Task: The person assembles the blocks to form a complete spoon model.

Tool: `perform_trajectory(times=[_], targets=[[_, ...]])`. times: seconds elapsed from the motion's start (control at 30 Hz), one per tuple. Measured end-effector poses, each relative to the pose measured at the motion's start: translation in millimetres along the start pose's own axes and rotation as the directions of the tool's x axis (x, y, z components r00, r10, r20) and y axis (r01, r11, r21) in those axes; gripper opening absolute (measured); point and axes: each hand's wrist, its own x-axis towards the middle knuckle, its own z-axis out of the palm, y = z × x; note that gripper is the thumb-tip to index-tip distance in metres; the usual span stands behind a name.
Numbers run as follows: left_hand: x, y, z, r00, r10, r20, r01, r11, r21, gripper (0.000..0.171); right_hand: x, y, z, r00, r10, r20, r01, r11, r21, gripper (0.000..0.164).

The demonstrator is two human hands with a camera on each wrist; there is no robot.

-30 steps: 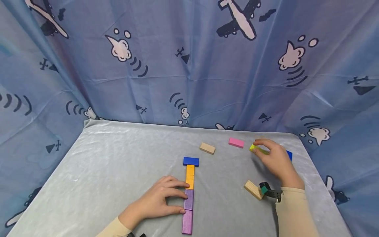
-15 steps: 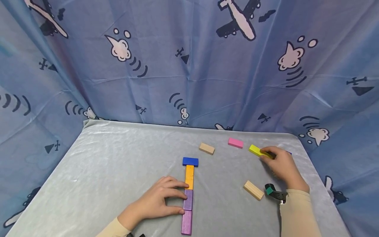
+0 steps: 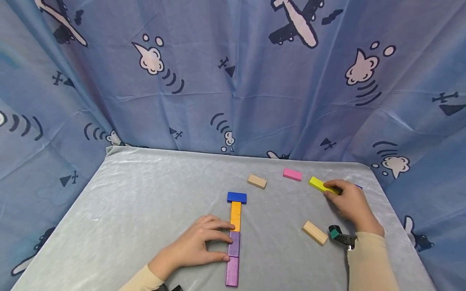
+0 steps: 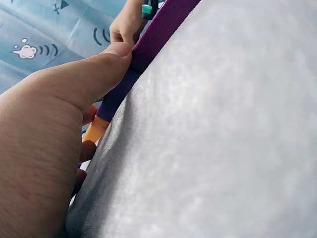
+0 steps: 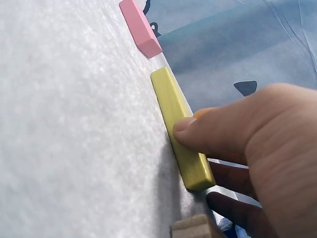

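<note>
In the head view my left hand [image 3: 198, 244] lies left of a column of blocks, its thumb and fingertips touching the column's side. That column runs from a blue block [image 3: 237, 197] set crosswise at the far end, through an orange block [image 3: 236, 216], to a dark purple block [image 3: 234, 244] and a lighter purple block [image 3: 232, 271]. On the right, my right hand [image 3: 351, 202] pinches a yellow block [image 5: 173, 104] near its right end, thumb on the near side and index finger behind. The yellow block lies on the cloth.
A pink block [image 3: 292, 174] and a beige block [image 3: 257, 181] lie left of the yellow one. Closer to me is a grooved wooden block [image 3: 314, 233], near the right wrist. Another blue block [image 3: 358, 186] is mostly hidden behind the right hand. A curtain [image 3: 233, 81] hangs behind the cloth-covered table [image 3: 145, 194].
My right hand has moved right along the yellow block, from its left end toward its right end, uncovering the left part. The left hand and the column stay as they were.
</note>
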Motion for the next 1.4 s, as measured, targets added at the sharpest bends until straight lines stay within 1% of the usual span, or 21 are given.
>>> perform_trajectory(times=[0.23,0.43,0.53,0.67,0.77,0.87,1.0,1.17,1.4], targets=[[-0.2,0.5,0.3,1.0,0.007,-0.006,-0.007,1.0,0.004,0.033,-1,3,0,1.0,-0.009,-0.012,0.009,1.0,-0.001,0.03],[0.5,0.2,0.6,0.999,0.027,-0.017,-0.027,0.999,0.018,0.034,-1,1,1,0.999,-0.014,-0.03,0.014,1.0,0.0,0.028],[0.7,0.9,0.4,1.0,0.007,-0.004,-0.007,1.0,0.006,0.034,-1,-4,0,0.999,-0.027,-0.039,0.027,1.0,0.005,0.028],[-0.6,2.6,-0.5,0.999,-0.033,0.018,0.033,0.999,-0.014,0.033,0,-16,-1,0.998,-0.047,-0.037,0.048,0.999,0.014,0.028],[-1.1,2.7,-0.5,0.999,-0.03,0.013,0.03,0.999,-0.014,0.033,1,-26,-1,0.997,-0.072,-0.037,0.073,0.997,0.019,0.026],[-0.1,1.6,0.3,1.0,-0.01,0.001,0.01,1.0,-0.007,0.033,4,-36,1,0.993,-0.108,-0.045,0.109,0.994,0.022,0.023],[1.1,-0.5,1.1,1.0,0.003,-0.006,-0.003,1.0,-0.003,0.033,7,-50,6,0.989,-0.143,-0.027,0.144,0.989,0.033,0.022],[1.7,-2.4,0.0,1.0,0.003,-0.002,-0.003,1.0,-0.005,0.032,14,-69,15,0.979,-0.202,-0.014,0.203,0.977,0.059,0.023],[-0.5,-1.4,-0.3,1.0,-0.002,0.0,0.002,1.0,-0.007,0.033,26,-99,38,0.957,-0.291,-0.024,0.291,0.95,0.108,0.022]])
